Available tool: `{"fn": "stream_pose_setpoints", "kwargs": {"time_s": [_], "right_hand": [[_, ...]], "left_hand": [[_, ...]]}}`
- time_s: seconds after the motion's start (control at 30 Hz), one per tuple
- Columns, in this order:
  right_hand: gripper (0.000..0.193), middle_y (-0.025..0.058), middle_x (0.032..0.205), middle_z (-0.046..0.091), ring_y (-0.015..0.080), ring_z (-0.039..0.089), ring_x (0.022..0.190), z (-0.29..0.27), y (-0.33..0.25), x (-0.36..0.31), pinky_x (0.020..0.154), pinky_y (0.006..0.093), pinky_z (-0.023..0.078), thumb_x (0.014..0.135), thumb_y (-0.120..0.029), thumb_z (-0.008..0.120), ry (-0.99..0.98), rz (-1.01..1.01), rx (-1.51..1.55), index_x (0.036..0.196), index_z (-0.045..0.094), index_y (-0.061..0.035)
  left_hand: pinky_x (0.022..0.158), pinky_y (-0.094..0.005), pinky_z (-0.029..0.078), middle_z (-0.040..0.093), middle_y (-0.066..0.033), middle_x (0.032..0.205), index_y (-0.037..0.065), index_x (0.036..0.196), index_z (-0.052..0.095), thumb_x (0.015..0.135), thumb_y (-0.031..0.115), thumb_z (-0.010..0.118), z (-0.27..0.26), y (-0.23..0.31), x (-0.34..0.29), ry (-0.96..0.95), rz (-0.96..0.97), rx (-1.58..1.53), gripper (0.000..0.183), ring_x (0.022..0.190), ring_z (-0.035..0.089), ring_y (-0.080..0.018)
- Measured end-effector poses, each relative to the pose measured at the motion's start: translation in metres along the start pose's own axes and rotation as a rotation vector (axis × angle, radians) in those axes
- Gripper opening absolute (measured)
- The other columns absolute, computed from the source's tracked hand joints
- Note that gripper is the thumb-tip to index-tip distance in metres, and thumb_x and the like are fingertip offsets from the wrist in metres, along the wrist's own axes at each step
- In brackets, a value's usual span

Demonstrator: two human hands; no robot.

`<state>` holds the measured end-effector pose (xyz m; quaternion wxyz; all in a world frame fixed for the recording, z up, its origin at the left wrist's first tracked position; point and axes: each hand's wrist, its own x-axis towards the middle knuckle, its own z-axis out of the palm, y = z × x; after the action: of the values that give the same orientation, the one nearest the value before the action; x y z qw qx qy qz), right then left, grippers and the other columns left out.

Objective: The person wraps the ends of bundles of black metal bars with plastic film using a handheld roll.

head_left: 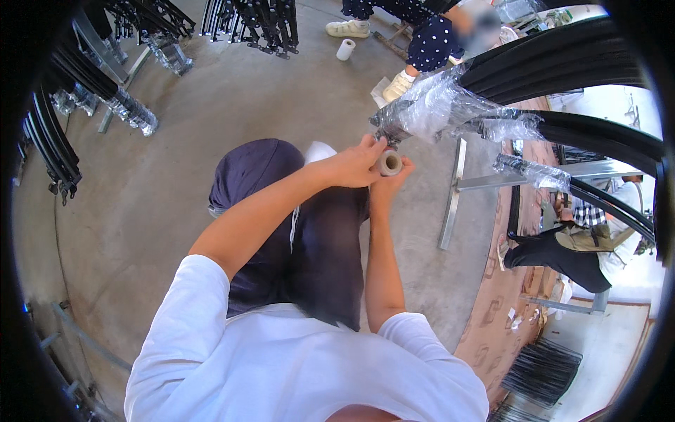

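A roll of clear plastic film (389, 163) with a cardboard core sits in my right hand (399, 177), whose fingers wrap round it from the right. Just left of the roll, my left hand (357, 162) has its fingers bent together against the end of a bundle of black tubes. What they pinch there is too small to tell. Shiny plastic film (437, 105) covers this end of the bundle, while the black tubes (555, 60) run off to the upper right. Both hands are above my dark-clad knees.
More black bundles with wrapped ends (137, 112) hang at the left and top. A metal stand (455, 193) is right of my hands. One co-worker in dotted trousers (430, 46) sits ahead; another person (562, 250) is at the right. A white roll (345, 49) stands on the floor.
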<state>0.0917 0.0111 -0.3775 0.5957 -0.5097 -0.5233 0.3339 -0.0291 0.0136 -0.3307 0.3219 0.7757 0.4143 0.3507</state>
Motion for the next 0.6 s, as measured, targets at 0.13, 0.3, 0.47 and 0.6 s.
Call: {"fn": "stream_pose_setpoints", "kwargs": {"time_s": [0.13,0.3,0.47,0.6], "right_hand": [[0.057,0.0097,0.096,0.054,0.0178,0.051,0.092,-0.038,0.005,0.01,0.083,0.0322,0.039,0.065,-0.003,0.065,-0.117,0.111,0.243,0.116,0.039,-0.0017],[0.055,0.0107,0.093,0.057,0.0201,0.054,0.089,-0.08,0.013,0.019,0.079,0.0329,0.044,0.058,-0.002,0.064,-0.302,0.297,0.426,0.11,0.046,-0.0006],[0.042,0.009,0.1,0.056,0.0171,0.055,0.086,-0.132,0.049,0.097,0.075,0.0287,0.044,0.066,-0.001,0.055,-0.432,0.172,0.342,0.108,0.049,-0.002],[0.042,0.0085,0.101,0.056,0.0194,0.054,0.091,-0.043,-0.001,0.126,0.08,0.031,0.043,0.072,-0.005,0.057,-0.169,0.362,0.481,0.113,0.047,-0.002]], "left_hand": [[0.076,-0.0324,0.046,0.051,-0.0189,0.108,-0.001,0.113,0.048,0.067,-0.002,0.047,-0.03,-0.017,0.018,-0.01,-0.232,-0.191,0.045,0.09,0.058,-0.0262],[0.074,-0.029,0.044,0.061,-0.0095,0.092,0.001,0.101,0.056,0.068,-0.001,0.048,-0.032,-0.018,0.076,0.157,-0.189,-0.354,0.034,0.086,0.057,-0.016],[0.077,-0.0282,0.041,0.059,-0.0059,0.094,0.002,0.108,0.053,0.068,-0.007,0.05,-0.023,-0.019,0.09,-0.31,-0.093,-0.396,0.042,0.091,0.051,-0.0141],[0.082,-0.0271,0.037,0.054,-0.0086,0.103,0.004,0.113,0.045,0.067,-0.008,0.052,-0.007,-0.028,0.071,-0.084,0.047,-0.541,0.048,0.099,0.046,-0.0155]]}}
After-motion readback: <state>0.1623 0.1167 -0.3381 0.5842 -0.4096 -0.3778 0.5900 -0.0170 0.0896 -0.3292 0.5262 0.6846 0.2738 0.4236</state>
